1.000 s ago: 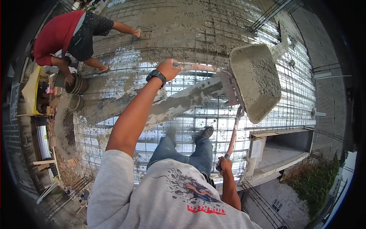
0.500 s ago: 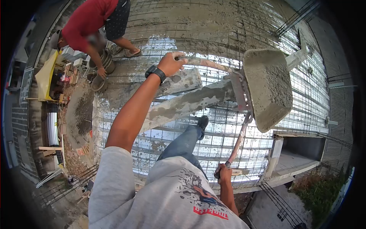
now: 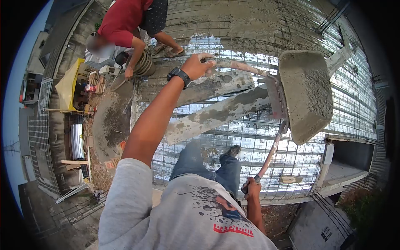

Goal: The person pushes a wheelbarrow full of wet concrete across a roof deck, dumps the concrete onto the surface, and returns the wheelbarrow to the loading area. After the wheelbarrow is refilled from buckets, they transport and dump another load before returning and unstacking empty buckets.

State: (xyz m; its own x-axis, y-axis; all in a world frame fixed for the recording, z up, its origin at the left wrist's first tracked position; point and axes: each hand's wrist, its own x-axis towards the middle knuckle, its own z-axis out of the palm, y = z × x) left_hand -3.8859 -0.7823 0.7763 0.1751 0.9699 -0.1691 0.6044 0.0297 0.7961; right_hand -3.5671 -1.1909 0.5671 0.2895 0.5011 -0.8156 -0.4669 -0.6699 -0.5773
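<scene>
A wheelbarrow [image 3: 306,96], its tray coated with wet grey concrete, stands ahead on the right. My left hand [image 3: 198,66], with a black watch on its wrist, is wrapped round the end of the upper handle [image 3: 239,65]. Lower down, my right hand [image 3: 252,188] grips the dark end of the other handle [image 3: 271,155]. Concrete-smeared planks [image 3: 221,114] lie on the steel mesh [image 3: 266,139] between my arms and the tray. My feet are on the mesh below the planks.
At the upper left a co-worker in a red shirt [image 3: 123,18] bends over stacked buckets [image 3: 144,64], one hand on a tilted bucket [image 3: 121,83]. Wet concrete [image 3: 216,18] covers mesh at the top. A rectangular opening [image 3: 350,160] lies at the right. A wood piece [image 3: 290,179] rests near the edge.
The view has shifted, so the co-worker, buckets and planks appear further right. My feet have stepped. The co-worker's hand has gone from the stacked buckets to the separate one. Both my hands still hold the handles.
</scene>
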